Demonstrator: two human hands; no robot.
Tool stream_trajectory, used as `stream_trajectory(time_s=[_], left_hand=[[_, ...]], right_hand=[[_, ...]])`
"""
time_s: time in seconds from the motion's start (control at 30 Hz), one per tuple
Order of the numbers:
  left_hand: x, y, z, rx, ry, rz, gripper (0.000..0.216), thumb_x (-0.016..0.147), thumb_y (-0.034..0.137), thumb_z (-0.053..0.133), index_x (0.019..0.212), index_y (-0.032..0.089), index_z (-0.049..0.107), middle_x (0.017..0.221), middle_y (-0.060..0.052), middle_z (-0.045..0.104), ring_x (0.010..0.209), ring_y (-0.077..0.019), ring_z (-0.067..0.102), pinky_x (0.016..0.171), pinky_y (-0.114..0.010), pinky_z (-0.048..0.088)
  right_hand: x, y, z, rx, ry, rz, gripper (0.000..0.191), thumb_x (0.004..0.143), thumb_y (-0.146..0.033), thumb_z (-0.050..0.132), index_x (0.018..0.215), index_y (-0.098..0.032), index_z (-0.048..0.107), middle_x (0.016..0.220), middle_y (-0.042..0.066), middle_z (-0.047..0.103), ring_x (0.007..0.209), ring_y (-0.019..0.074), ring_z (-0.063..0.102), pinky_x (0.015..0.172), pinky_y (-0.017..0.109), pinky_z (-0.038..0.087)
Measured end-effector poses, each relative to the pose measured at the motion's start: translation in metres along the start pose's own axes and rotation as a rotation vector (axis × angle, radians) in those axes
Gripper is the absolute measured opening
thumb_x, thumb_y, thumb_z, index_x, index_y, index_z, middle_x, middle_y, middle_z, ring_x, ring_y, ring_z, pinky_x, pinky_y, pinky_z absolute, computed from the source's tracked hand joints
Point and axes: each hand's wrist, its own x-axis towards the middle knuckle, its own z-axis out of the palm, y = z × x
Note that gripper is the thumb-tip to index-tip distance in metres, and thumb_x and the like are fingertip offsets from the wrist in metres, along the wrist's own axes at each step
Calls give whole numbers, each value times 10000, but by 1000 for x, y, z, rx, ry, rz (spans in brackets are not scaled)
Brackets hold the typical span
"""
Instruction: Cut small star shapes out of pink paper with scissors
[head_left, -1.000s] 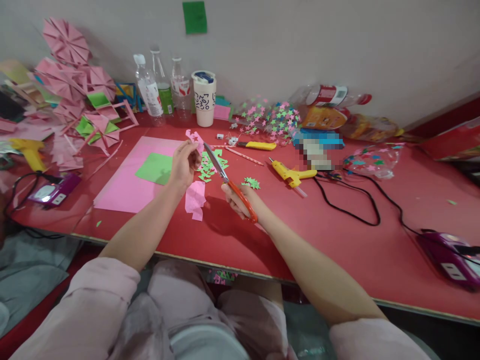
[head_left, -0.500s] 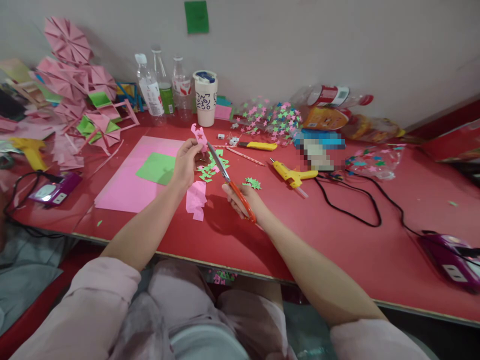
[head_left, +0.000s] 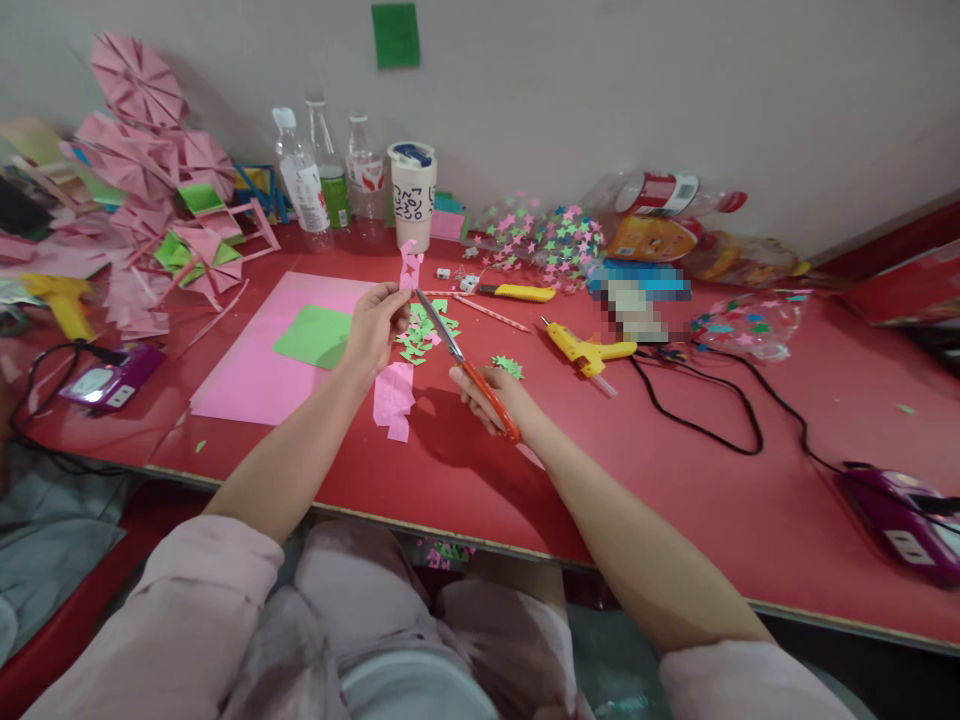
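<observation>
Pinched in the fingers of my left hand point(head_left: 376, 328) is a small pink paper piece point(head_left: 410, 272) with a star-shaped hole, held upright above the table. My right hand point(head_left: 495, 400) grips scissors point(head_left: 484, 385) with orange handles. Their blades point up and left, with the tips at the lower edge of the pink piece. Below the hands lie green paper scraps point(head_left: 422, 335), a cut pink paper sheet point(head_left: 393, 395) and a small heap of green paper stars point(head_left: 508, 367).
Pink sheets point(head_left: 240, 375) and a green square point(head_left: 315, 335) lie on the left. A yellow glue gun point(head_left: 589, 348) and a yellow utility knife point(head_left: 525, 292) lie to the right. Behind stand bottles point(head_left: 304, 190), a cup point(head_left: 412, 200) and bags of stars point(head_left: 570, 240).
The pink piece has turned more upright and shifted slightly right in my left hand. The scissors and my right hand have moved slightly right.
</observation>
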Motion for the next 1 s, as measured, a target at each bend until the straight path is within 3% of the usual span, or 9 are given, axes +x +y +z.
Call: stream_trajectory(time_s=[0.7,1.0], left_hand=[[-5,-2,5,38,-26,58,134,795,139,517,667,177,509,484,67,493,397,-15,448,402,-139,333],[-6,-1,4,35,3,18,138,783,160,523,650,182,497,487,63,488,395,-17,428,406,-137,344]], right_hand=[[-3,-3,-2,-95,-17,-23,450,829,-580,529,608,-192,464,330,-69,357,263,73,331,312,210,297],[-4,-3,-3,-125,2,-55,431,807,-551,567,596,-187,475,354,-65,365,285,67,343,332,206,302]])
